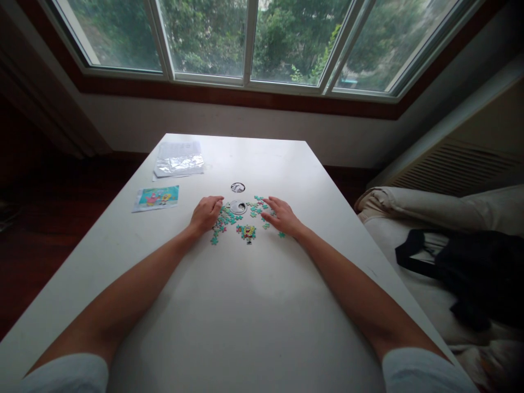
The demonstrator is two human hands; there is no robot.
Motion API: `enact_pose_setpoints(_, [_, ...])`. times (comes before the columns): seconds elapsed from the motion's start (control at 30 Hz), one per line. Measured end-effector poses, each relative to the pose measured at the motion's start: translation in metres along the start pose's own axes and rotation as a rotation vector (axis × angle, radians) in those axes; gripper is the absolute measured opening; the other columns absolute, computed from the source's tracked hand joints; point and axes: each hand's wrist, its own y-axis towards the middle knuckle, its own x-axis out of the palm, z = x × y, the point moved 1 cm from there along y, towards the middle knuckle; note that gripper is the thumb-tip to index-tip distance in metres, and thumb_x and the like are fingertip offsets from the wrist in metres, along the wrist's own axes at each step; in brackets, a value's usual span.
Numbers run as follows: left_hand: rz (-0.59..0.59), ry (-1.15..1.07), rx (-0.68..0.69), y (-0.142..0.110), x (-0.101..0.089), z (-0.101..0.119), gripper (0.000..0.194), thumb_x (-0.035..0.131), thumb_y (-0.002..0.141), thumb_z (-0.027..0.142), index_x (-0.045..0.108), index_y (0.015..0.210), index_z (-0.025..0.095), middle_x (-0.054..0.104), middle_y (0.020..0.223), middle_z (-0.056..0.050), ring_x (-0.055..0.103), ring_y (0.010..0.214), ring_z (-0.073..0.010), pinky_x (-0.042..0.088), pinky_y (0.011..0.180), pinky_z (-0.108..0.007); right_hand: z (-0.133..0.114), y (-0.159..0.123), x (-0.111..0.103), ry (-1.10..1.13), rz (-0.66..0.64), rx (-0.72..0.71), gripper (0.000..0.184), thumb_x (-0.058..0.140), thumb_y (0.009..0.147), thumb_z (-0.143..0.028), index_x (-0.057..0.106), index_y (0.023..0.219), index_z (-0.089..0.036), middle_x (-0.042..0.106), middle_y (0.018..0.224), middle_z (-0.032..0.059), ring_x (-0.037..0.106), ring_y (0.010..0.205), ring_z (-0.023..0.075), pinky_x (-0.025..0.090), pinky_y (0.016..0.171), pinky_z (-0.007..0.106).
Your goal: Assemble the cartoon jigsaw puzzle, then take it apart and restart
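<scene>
Small green and multicoloured jigsaw pieces lie spread between my hands on the white table. A joined bit of puzzle with a yellow cartoon figure lies nearest me among them. My left hand rests at the left edge of the pieces, fingers loosely stretched and nothing seen in them. On the right side, my right hand lies over some pieces with thumb and fingers apart. Its fingertips are close to several green pieces. Between the hands sits a round silvery tin, and a round disc lies beyond it.
A cartoon picture sheet lies left of my left hand. Behind it is a clear plastic bag on white paper. To the right of the table, dark clothing lies on a pale sofa. A window is ahead.
</scene>
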Motion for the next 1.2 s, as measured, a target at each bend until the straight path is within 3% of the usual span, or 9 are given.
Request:
enact_pose_setpoints(0.17, [-0.005, -0.142, -0.065, 0.003, -0.001, -0.007, 0.045, 0.038, 0.099, 0.04, 0.073, 0.118, 0.02, 0.073, 0.121, -0.007, 0.064, 0.115, -0.0242, 0.046, 0.108, -0.041, -0.001, -0.01, -0.003, -0.043, -0.091, -0.05, 0.073, 0.049, 0.097, -0.062, 0.037, 0.158, -0.024, 0.034, 0.163, 0.0165, 0.031, 0.151, 0.0347, 0.025, 0.122, 0.057])
enact_pose_setpoints(0.37, [0.065, -0.415, -0.22, 0.008, 0.002, -0.017, 0.046, 0.041, 0.096, 0.047, 0.076, 0.108, 0.019, 0.076, 0.115, -0.007, 0.067, 0.111, -0.024, 0.05, 0.1, -0.037, -0.008, -0.02, -0.001, -0.12, -0.054, -0.057, 0.072, 0.05, 0.096, -0.063, 0.038, 0.158, -0.028, 0.029, 0.166, 0.0143, 0.026, 0.153, 0.0349, 0.021, 0.124, 0.058])
enact_pose_setpoints(0.7, [0.101, -0.499, -0.294, 0.007, 0.001, -0.013, 0.045, 0.046, 0.092, 0.051, 0.076, 0.103, 0.02, 0.075, 0.108, -0.006, 0.067, 0.104, -0.0233, 0.053, 0.089, -0.034, 0.0, 0.013, 0.008, -0.097, -0.019, -0.019, 0.067, 0.05, 0.097, -0.06, 0.043, 0.154, -0.024, 0.037, 0.162, 0.0161, 0.033, 0.15, 0.0334, 0.025, 0.123, 0.055])
enact_pose_setpoints(0.83, [-0.003, -0.52, -0.304, 0.008, 0.0, -0.013, 0.045, 0.052, 0.089, 0.048, 0.073, 0.115, 0.018, 0.074, 0.103, -0.007, 0.068, 0.093, -0.0225, 0.055, 0.084, -0.036, 0.004, 0.016, 0.007, -0.033, 0.023, -0.031, 0.063, 0.049, 0.099, -0.057, 0.047, 0.151, -0.022, 0.042, 0.159, 0.0153, 0.038, 0.148, 0.0315, 0.029, 0.122, 0.052])
enact_pose_setpoints(0.97, [-0.186, -0.423, -0.168, 0.005, -0.008, -0.013, 0.056, 0.058, 0.086, 0.05, 0.064, 0.132, 0.019, 0.068, 0.126, -0.011, 0.065, 0.113, -0.0276, 0.053, 0.099, -0.043, 0.006, 0.014, 0.003, 0.064, 0.073, -0.034, 0.057, 0.048, 0.1, -0.054, 0.052, 0.148, -0.023, 0.048, 0.155, 0.0121, 0.043, 0.144, 0.0281, 0.034, 0.121, 0.048])
enact_pose_setpoints(1.07, [-0.332, -0.222, 0.069, -0.006, -0.02, -0.01, 0.075, 0.067, 0.083, 0.056, 0.052, 0.148, 0.023, 0.046, 0.156, -0.012, 0.042, 0.144, -0.0321, 0.036, 0.12, -0.046, 0.006, 0.013, 0.002, 0.09, 0.083, -0.034, 0.056, 0.049, 0.099, -0.053, 0.053, 0.146, -0.023, 0.049, 0.154, 0.0116, 0.044, 0.143, 0.0277, 0.035, 0.121, 0.047])
enact_pose_setpoints(1.2, [-0.468, -0.003, 0.218, -0.025, -0.035, -0.011, 0.102, 0.069, 0.082, 0.064, 0.022, 0.164, 0.026, 0.021, 0.169, -0.011, 0.019, 0.156, -0.0327, 0.022, 0.127, -0.047, 0.004, 0.011, 0.002, 0.097, 0.078, -0.032, 0.056, 0.049, 0.1, -0.053, 0.053, 0.146, -0.022, 0.049, 0.154, 0.0122, 0.044, 0.143, 0.0278, 0.035, 0.121, 0.047])
